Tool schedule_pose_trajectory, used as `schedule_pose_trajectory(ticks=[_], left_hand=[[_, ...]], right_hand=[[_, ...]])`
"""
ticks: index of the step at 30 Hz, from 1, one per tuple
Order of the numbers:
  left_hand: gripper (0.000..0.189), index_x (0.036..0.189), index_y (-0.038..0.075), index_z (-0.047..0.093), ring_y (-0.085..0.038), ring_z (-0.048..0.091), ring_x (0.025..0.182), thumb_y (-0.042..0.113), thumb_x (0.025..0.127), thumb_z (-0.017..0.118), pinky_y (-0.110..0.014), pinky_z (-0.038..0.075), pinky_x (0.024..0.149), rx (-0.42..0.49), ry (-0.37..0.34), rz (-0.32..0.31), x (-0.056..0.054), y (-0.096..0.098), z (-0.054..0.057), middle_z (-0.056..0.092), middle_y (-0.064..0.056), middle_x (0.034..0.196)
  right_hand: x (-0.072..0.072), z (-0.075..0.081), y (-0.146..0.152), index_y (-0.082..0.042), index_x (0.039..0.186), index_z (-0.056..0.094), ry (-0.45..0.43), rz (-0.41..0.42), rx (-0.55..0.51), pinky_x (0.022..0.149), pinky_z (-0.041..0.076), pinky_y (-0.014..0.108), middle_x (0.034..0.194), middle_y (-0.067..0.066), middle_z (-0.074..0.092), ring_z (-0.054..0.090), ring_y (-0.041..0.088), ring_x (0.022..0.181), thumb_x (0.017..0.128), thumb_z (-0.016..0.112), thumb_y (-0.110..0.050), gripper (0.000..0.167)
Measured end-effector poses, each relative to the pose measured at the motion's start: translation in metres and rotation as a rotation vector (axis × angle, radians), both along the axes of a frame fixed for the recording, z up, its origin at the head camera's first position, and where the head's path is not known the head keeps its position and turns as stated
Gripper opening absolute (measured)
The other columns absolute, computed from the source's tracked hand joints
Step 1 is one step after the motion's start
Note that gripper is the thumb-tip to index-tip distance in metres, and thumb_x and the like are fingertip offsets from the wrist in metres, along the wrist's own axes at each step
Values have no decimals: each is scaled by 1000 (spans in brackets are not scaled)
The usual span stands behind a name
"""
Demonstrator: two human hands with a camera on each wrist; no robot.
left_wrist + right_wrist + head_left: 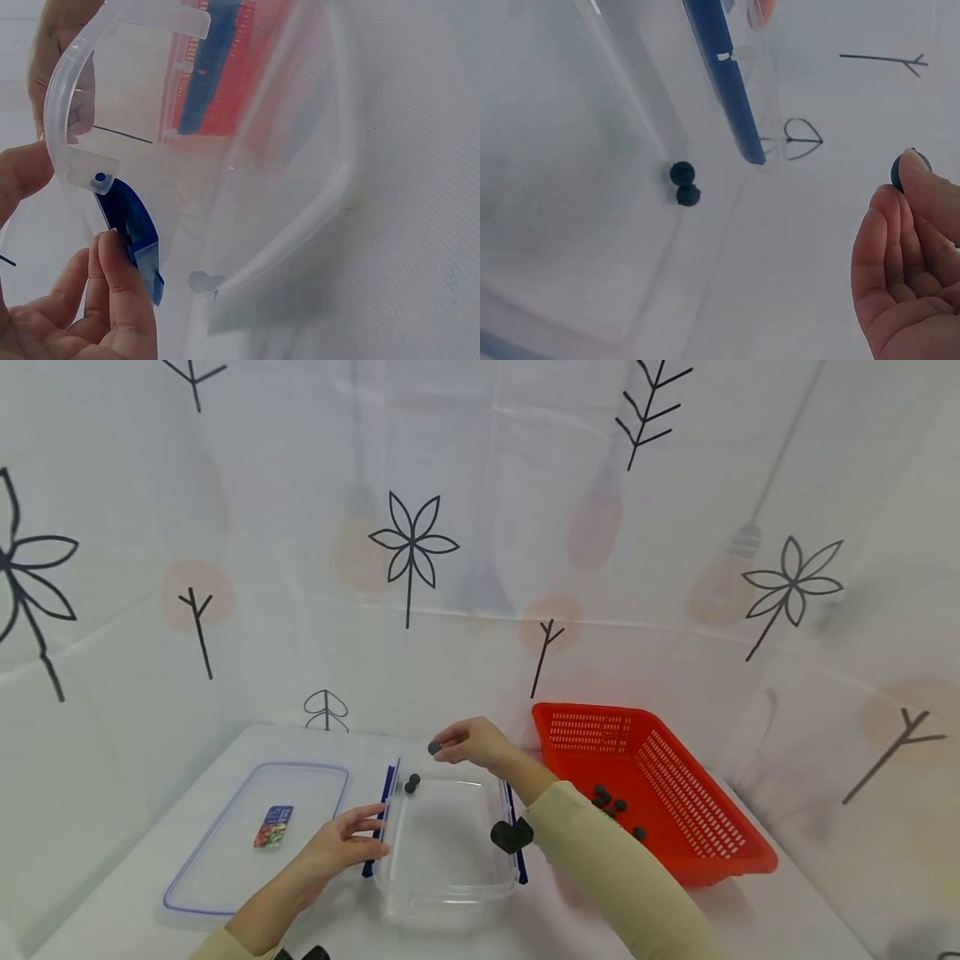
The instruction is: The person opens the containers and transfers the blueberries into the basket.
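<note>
Between thumb and fingertips my right hand (pixel 474 743) pinches a blueberry (pixel 910 171), a small dark blue ball, above the far end of a clear plastic container (pixel 442 891). Two more blueberries (pixel 411 783) lie touching each other in the container's far left corner. My left hand (pixel 347 841) holds the container's left side. In the left wrist view its thumb (pixel 26 174) is at the rim and its fingers touch a blue latch (pixel 133 223) that hangs down. Several blueberries (pixel 620 806) lie in a red basket (pixel 708 777) to the right.
On the table's left side lies a clear lid (pixel 217 860) with a blue edge and a coloured label (pixel 273 827). The red basket stands close beside the container on the right. A white patterned curtain (pixel 480 568) hangs behind the table (pixel 90 918).
</note>
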State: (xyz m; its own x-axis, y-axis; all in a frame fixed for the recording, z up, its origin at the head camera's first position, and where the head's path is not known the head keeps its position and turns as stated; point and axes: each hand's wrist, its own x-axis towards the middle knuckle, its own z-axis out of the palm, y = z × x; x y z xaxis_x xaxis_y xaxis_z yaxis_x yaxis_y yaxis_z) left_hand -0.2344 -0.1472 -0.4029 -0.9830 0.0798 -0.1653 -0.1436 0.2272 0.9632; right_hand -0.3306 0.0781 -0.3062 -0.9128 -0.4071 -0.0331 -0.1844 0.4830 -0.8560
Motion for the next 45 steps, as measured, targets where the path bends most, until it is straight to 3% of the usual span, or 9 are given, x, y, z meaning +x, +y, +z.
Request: schedule_pose_trajectory(ticks=[8, 21, 31, 37, 45], left_hand=[[65, 134, 9, 48, -22, 57, 96, 15, 76, 77, -49, 46, 88, 4, 0, 2, 0, -1, -1, 55, -13, 122], [64, 134, 8, 49, -21, 58, 94, 13, 77, 77, -49, 45, 88, 18, -7, -1, 2, -3, 1, 55, -13, 122], [64, 134, 8, 49, -21, 58, 94, 14, 76, 77, -49, 46, 88, 15, -8, 0, 2, -3, 2, 55, -14, 122], [64, 134, 9, 49, -21, 58, 94, 15, 76, 77, -49, 46, 88, 12, -8, -4, 1, -3, 1, 54, -14, 122], [65, 134, 10, 48, -20, 57, 94, 15, 76, 77, -48, 46, 87, 11, -5, -8, -2, -3, 2, 55, -12, 122]], right_hand=[[11, 10, 24, -6, 105, 67, 25, -63, -25, 84, 50, 32, 88, 5, 66, 62, 19, 83, 84, 70, -12, 23], [12, 11, 82, -5, 106, 67, 80, -162, -45, 82, 50, 32, 91, 8, 64, 60, 22, 87, 84, 70, -13, 24], [13, 10, 139, -6, 115, 63, 88, -266, 40, 90, 45, 43, 101, 9, 61, 55, 29, 98, 86, 68, -21, 33], [15, 8, 173, -2, 118, 60, 89, -270, 18, 95, 40, 47, 104, 11, 61, 54, 32, 101, 87, 66, -20, 37], [14, 0, 212, 3, 126, 53, 96, -296, 50, 96, 38, 51, 121, 20, 54, 48, 37, 111, 90, 63, -22, 45]])
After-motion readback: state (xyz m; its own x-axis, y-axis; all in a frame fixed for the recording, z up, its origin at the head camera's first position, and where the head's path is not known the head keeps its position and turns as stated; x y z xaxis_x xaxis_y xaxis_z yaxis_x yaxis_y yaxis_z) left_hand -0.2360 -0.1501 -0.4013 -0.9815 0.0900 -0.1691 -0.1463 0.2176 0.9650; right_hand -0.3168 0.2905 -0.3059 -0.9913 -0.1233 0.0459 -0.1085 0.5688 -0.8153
